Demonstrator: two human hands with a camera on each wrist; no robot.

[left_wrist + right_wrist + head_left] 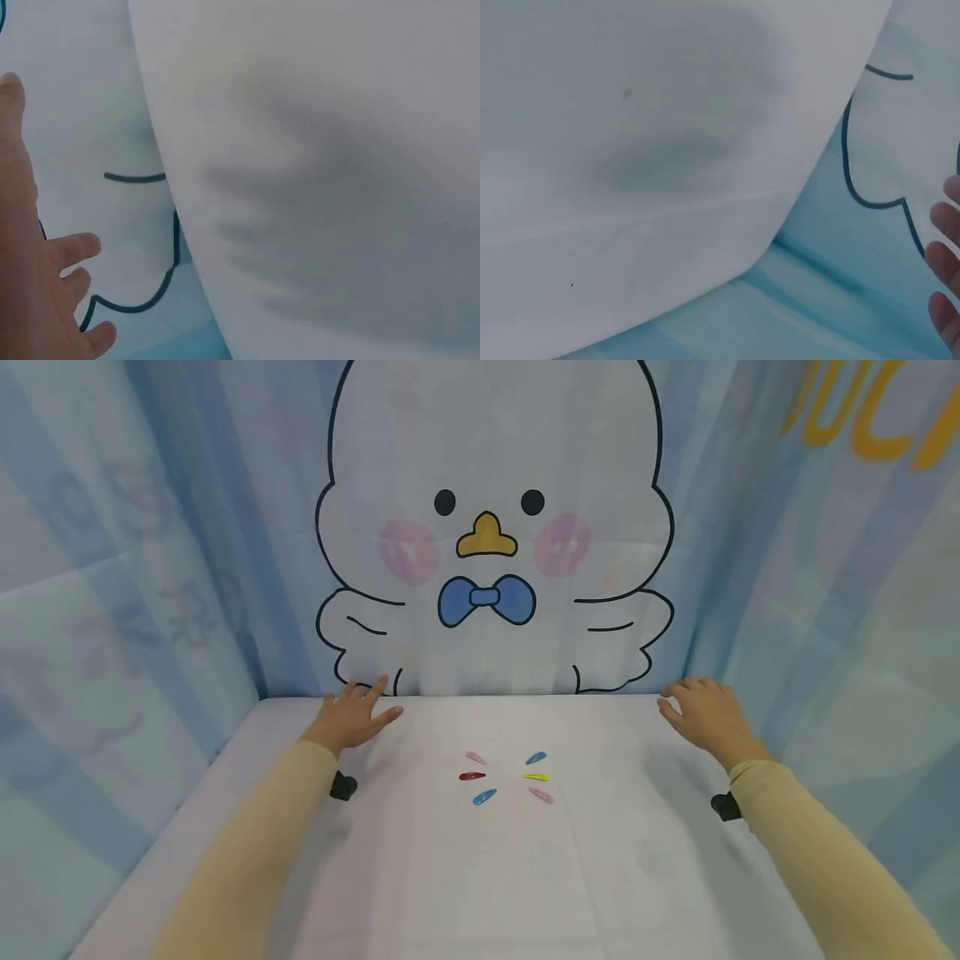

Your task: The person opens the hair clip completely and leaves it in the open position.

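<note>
Several small snap hair clips lie in two short columns on the white table (480, 877), between my hands and nearer to me than they are. The left column has a pink clip (476, 758), a red clip (472, 776) and a blue clip (484, 797). On the right lie another blue clip (536, 758), a yellow clip (536, 777) and a second pink clip (541, 795). My left hand (351, 718) hovers over the table's far left part, fingers spread, holding nothing. Over the far right part is my right hand (708, 714), its fingers loosely bent around nothing.
A curtain with a white cartoon bird (487, 443) hangs behind the table's far edge. Blue and white side curtains (97, 610) stand close along both sides. A small black device (343, 786) shows under the left wrist, another black device (725, 807) under the right.
</note>
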